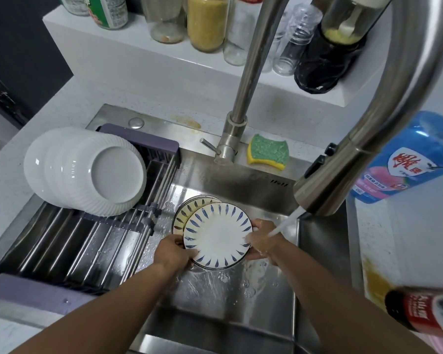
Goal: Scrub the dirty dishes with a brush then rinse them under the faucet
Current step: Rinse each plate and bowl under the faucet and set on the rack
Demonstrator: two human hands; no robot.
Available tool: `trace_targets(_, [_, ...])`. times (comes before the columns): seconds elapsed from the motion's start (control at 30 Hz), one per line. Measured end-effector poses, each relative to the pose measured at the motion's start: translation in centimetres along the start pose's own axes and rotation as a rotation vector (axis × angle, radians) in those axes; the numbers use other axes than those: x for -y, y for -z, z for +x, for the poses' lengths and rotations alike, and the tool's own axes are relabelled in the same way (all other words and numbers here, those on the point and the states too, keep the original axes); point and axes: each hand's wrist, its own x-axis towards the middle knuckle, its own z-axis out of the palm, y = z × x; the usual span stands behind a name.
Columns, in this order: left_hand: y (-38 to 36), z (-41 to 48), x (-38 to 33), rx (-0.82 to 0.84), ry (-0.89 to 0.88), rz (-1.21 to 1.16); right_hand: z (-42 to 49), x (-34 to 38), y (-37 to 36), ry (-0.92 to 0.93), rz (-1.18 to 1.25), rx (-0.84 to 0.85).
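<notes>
A white plate with blue leaf marks [216, 237] is held over the steel sink [241, 297]. My left hand [173, 254] grips its left rim and my right hand [262, 242] grips its right rim. Behind it stands a stack of similar plates [183, 214] in the sink. The faucet head [317, 192] runs water [284, 223] onto my right hand and the plate's right edge. No brush is in view.
White ribbed bowls [87, 172] lean on a drying rack [87, 241] over the sink's left half. A green and yellow sponge [267, 152] lies behind the sink. A blue detergent pouch [409, 159] stands at right, a red-labelled bottle [425, 315] at lower right, jars on the back shelf [205, 24].
</notes>
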Motion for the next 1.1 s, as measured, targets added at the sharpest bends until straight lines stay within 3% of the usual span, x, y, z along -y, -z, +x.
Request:
trace_targets(0.2, [-0.4, 0.7, 0.0, 0.027, -0.099, 0.271, 0.8, -0.2, -1.3, 0.067, -0.237, -0.064])
trace_targets(0.37, [-0.6, 0.5, 0.3, 0.014, -0.177, 0.337, -1.4, -0.2, -3.3, 0.117, -0.265, -0.196])
trace_targets(0.43, [-0.6, 0.6, 0.2, 0.032, -0.192, 0.339, -3.4, 0.5, -3.6, 0.189, -0.899, -0.119])
trace_targets(0.47, [-0.5, 0.7, 0.2, 0.042, -0.2, 0.346, -4.2, 1.3, -3.5, 0.168, -0.886, -0.158])
trace_targets(0.53, [-0.4, 1.0, 0.2, 0.063, -0.193, 0.322, -4.0, 2.3, -3.5, 0.105, -0.389, -0.204])
trace_targets(0.57, [-0.3, 1.0, 0.2, 0.072, -0.19, 0.309, -4.0, 2.5, -3.4, 0.092, -0.353, -0.285])
trace_targets(0.67, [-0.2, 1.4, 0.6, 0.081, -0.179, 0.248, -3.6, 3.2, -3.2, 0.061, -0.481, -0.297])
trace_targets(0.97, [-0.2, 1.8, 0.1, 0.073, -0.111, 0.081, -2.3, 4.0, -2.5, 0.056, -0.454, -0.307])
trace_targets(1.1, [-0.5, 2.0, -0.5, -0.013, -0.068, 0.026, -2.1, 4.2, -2.7, 0.072, -0.434, -0.339])
